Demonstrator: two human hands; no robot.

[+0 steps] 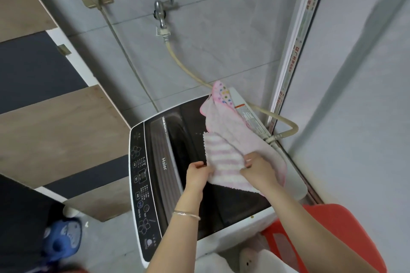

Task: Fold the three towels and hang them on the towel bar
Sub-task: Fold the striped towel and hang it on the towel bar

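Pinching fuzzy, zigzag-edged striped towel (221,159)

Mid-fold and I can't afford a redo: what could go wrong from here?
1. The striped towel overlaps the pink towel. Pulling it could drag the pink one, which lies along the right edge of the washer, off toward the hose.
2. The left grip and right grip pinch only the striped towel's edges, so its middle may sag and fold crooked.
3. No towel bar is in view, so the carry is unplanned.
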